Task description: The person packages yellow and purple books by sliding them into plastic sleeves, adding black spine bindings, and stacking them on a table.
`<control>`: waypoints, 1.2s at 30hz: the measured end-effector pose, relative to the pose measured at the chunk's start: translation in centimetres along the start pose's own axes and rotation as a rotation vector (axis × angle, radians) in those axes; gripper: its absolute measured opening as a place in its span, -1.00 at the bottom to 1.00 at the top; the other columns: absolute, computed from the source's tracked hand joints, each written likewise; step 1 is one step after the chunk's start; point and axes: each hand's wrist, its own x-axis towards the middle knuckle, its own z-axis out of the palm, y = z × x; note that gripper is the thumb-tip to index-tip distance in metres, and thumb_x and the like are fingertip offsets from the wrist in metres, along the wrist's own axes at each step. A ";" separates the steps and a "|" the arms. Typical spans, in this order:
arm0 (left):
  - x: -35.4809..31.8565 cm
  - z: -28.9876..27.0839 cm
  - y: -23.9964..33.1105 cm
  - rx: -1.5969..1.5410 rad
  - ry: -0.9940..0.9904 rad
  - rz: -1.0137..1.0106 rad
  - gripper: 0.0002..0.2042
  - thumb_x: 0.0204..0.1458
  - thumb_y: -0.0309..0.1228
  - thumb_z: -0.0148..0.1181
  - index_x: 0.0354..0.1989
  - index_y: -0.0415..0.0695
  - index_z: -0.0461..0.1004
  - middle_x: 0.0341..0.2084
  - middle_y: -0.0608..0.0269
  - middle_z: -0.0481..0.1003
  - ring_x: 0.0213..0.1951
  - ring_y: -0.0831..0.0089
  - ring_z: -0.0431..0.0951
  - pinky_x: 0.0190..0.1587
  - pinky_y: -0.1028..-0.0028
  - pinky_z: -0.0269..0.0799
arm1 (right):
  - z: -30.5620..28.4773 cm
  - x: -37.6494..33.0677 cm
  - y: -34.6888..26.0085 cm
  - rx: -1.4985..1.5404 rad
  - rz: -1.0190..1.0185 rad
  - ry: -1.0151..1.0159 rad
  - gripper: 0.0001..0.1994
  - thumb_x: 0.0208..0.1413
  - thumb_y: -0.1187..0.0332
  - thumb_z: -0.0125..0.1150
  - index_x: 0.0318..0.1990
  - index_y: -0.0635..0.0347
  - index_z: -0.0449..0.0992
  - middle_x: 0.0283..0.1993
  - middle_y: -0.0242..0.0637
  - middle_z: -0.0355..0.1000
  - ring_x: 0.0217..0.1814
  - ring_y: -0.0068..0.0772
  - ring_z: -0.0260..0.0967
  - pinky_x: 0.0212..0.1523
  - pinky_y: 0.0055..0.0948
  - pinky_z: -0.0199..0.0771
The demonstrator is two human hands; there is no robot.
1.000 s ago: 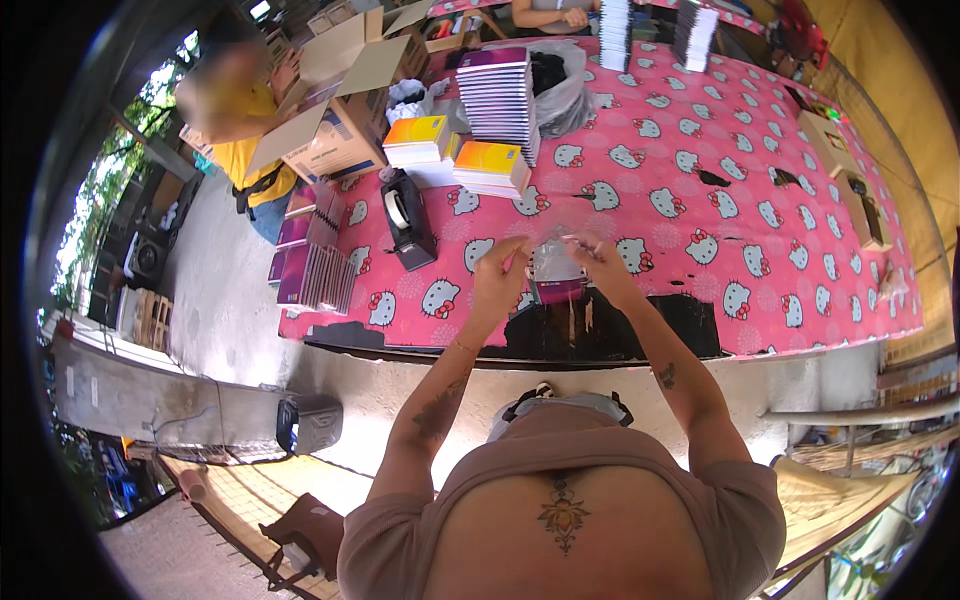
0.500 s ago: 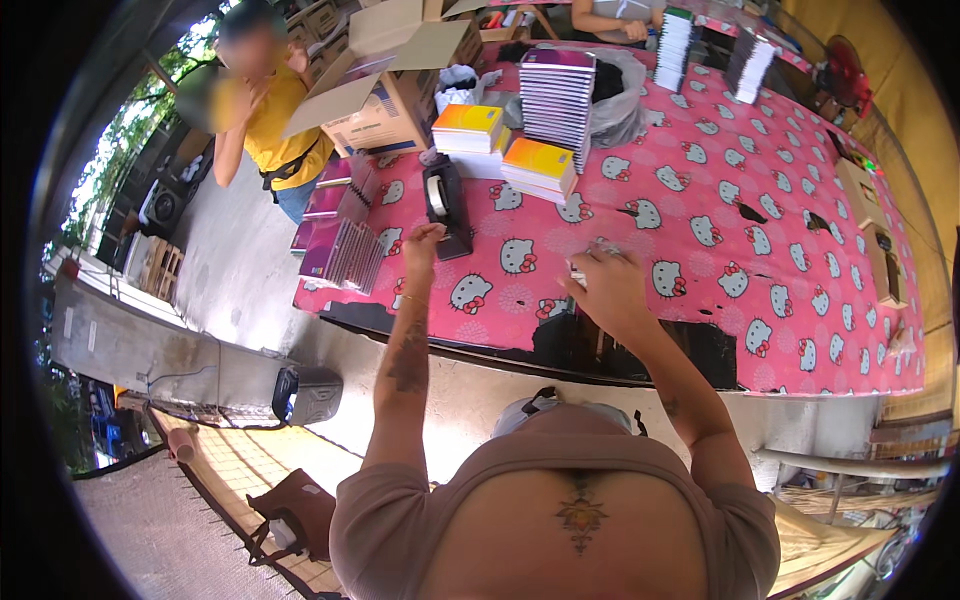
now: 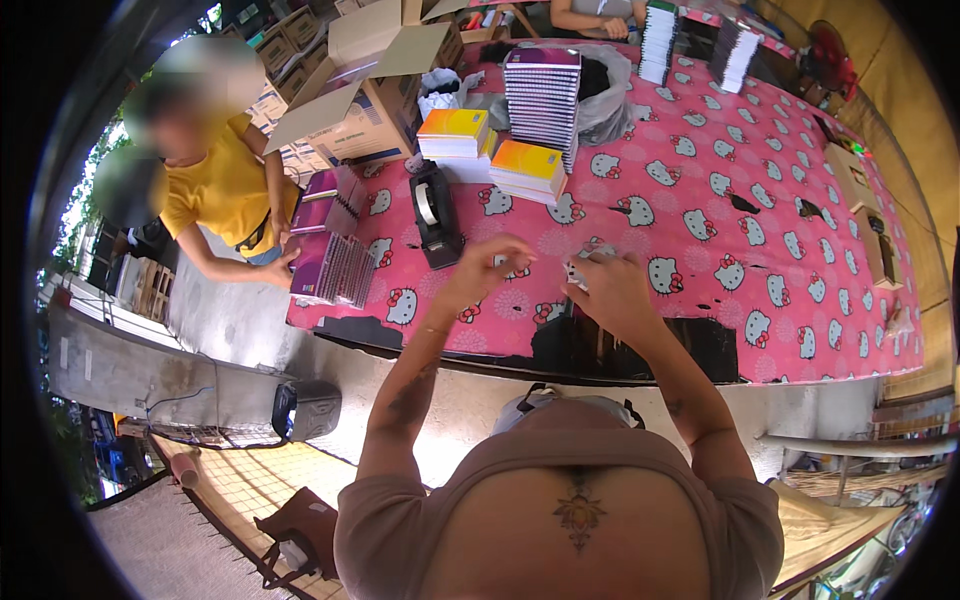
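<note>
My left hand (image 3: 488, 270) hovers over the near part of the pink table cover, thumb and fingers curled toward each other. Whatever it may pinch is too small to make out. Close by on its right, my right hand (image 3: 612, 288) is bent with its fingers down around a small whitish thing, mostly hidden beneath them. A black tape dispenser (image 3: 437, 225) with a pale roll stands just left of my left hand. Beyond the hands lie two stacks of yellow-covered booklets (image 3: 527, 165) and a tall stack of purple spiral notebooks (image 3: 541, 100).
A person in a yellow shirt (image 3: 225, 185) touches the purple notebook stacks (image 3: 330, 268) at the table's left edge. Behind these stands an open cardboard box (image 3: 375, 115). A clear plastic bag (image 3: 612, 110) sits at the back. Another person's hands (image 3: 610, 28) rest at the far side.
My left hand has moved right from the tape dispenser toward my right hand, which stays about where it was. The person in yellow has come nearer and reached to the notebook stacks.
</note>
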 end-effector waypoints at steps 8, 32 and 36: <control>4.2 3.0 0.7 0.044 -0.233 0.133 -0.80 0.03 -0.54 0.31 -0.15 -0.10 0.62 -0.11 0.24 0.49 0.04 0.35 0.40 0.08 0.38 0.34 | -1.8 0.0 0.6 0.015 -0.050 -0.098 -0.63 -0.12 0.06 0.40 -0.17 0.00 0.59 -0.24 -0.30 0.55 -0.10 -0.21 0.48 -0.04 -0.20 0.33; 6.6 10.2 1.3 0.089 -0.039 0.086 -0.36 -0.22 -0.28 0.49 0.13 0.08 0.40 0.38 -0.10 0.02 0.37 -0.06 0.06 0.35 0.02 0.03 | 5.6 -6.0 9.3 1.612 0.399 0.109 -0.47 0.00 0.19 0.44 0.13 0.16 0.49 0.47 -0.15 -0.04 0.46 -0.18 0.01 0.29 -0.17 0.21; 4.3 8.0 5.7 0.620 -0.200 0.398 -0.42 -0.11 -0.39 0.45 0.16 -0.07 0.42 0.34 -0.01 0.16 0.34 0.00 0.16 0.30 0.11 0.17 | 6.3 -3.1 10.5 1.288 0.445 -0.005 -0.53 0.02 0.31 0.38 0.11 0.22 0.47 0.18 -0.21 0.32 0.21 -0.36 0.29 0.15 -0.33 0.35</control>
